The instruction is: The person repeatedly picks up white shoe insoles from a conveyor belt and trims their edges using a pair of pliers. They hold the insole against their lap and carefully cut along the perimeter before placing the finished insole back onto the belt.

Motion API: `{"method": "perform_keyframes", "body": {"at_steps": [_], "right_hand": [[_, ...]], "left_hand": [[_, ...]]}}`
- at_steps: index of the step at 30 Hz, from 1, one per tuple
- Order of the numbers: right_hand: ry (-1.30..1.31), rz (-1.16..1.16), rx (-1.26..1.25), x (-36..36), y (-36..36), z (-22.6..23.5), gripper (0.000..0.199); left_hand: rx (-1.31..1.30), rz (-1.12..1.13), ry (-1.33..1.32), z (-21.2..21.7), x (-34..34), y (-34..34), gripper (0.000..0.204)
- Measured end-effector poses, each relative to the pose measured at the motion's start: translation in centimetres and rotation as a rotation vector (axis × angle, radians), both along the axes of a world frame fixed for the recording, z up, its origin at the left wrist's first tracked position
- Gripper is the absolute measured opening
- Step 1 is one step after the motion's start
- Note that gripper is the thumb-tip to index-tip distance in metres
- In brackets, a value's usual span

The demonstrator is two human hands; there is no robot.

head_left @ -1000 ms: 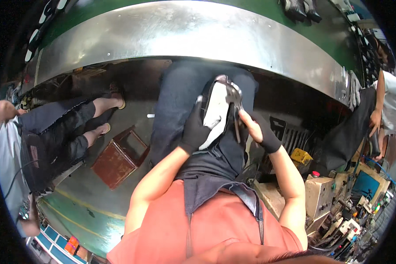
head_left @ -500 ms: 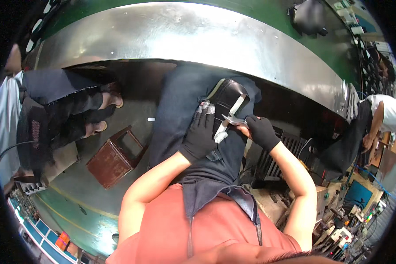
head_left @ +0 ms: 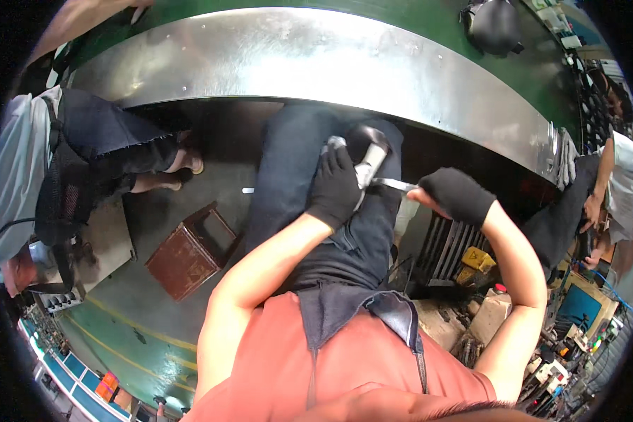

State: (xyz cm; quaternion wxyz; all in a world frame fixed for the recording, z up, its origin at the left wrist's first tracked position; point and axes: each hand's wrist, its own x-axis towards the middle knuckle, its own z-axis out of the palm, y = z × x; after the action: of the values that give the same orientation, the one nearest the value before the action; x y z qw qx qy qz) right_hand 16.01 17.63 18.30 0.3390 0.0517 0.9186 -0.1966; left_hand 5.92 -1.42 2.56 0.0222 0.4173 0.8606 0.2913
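Observation:
A black shoe (head_left: 361, 141) with a pale band along its side (head_left: 378, 163) lies on my lap, tilted and smeared by motion. My left hand (head_left: 335, 183), in a black glove with whitish tape on the fingertips, is closed over it and hides much of it. To the right of the shoe, my right hand (head_left: 451, 196), in a black glove with bare fingertips, is closed on a thin silvery-white blade-like piece (head_left: 395, 183). Its tip points left at the shoe's pale band; whether they touch, I cannot tell.
A long metal bench (head_left: 274, 60) curves beyond my knees. A brown wooden stool (head_left: 186, 260) stands on the floor at left. Another person (head_left: 112, 148) is at far left, and another (head_left: 591, 190) at right. A dark slatted rack (head_left: 446, 246) and a yellow object (head_left: 477, 260) are near my right arm.
My right hand has moved right, away from the shoe, with the silvery piece. The shoe has turned under my left hand, which has shifted slightly. At far left, the other person has moved.

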Motion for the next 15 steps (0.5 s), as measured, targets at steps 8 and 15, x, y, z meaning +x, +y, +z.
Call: {"method": "perform_keyframes", "body": {"at_steps": [8, 15], "right_hand": [[0.624, -0.117, -0.353, -0.4, -8.2, -2.1, 0.036], [0.04, -0.677, -0.393, 9.0, -13.3, -9.8, 0.037]], "left_hand": [[0.214, -0.13, -0.602, 0.1, -1.1, -4.9, 0.102], [0.459, 0.097, -1.669, -3.3, 3.9, -15.4, 0.049]]}}
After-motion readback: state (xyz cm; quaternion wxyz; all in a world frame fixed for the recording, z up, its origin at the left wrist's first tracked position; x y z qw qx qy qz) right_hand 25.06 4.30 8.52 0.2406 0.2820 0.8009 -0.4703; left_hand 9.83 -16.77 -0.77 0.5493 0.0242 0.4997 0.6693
